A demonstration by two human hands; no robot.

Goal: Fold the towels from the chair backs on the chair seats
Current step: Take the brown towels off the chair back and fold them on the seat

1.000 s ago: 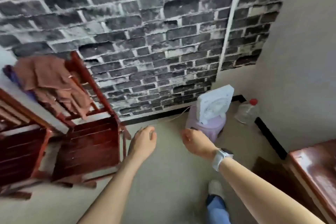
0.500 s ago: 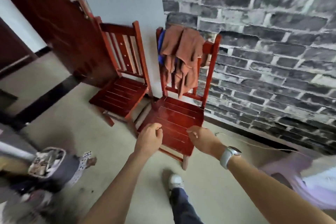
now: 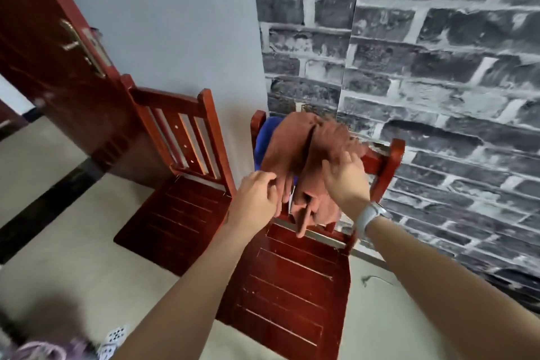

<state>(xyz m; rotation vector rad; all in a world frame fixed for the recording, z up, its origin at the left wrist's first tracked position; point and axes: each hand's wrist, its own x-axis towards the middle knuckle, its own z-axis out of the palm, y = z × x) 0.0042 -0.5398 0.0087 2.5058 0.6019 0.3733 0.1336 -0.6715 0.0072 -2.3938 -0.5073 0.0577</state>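
A brown towel hangs bunched over the back of the right red wooden chair, with a blue towel under it at the left post. My left hand has its fingers curled at the brown towel's hanging left edge and pinches it. With fingers stretched out, my right hand touches the towel's upper right part, near the top rail. The seat below is bare. The left red chair carries no towel on its back or seat.
A dark red door stands open at the left, beside the left chair. A brick-pattern wall runs close behind the right chair. A thin cable lies on the floor at the right. A blurred bag sits bottom left.
The view swung left and closed in on the chairs. Both hands rose from above the seat's front edge to the brown towel on the chair back.
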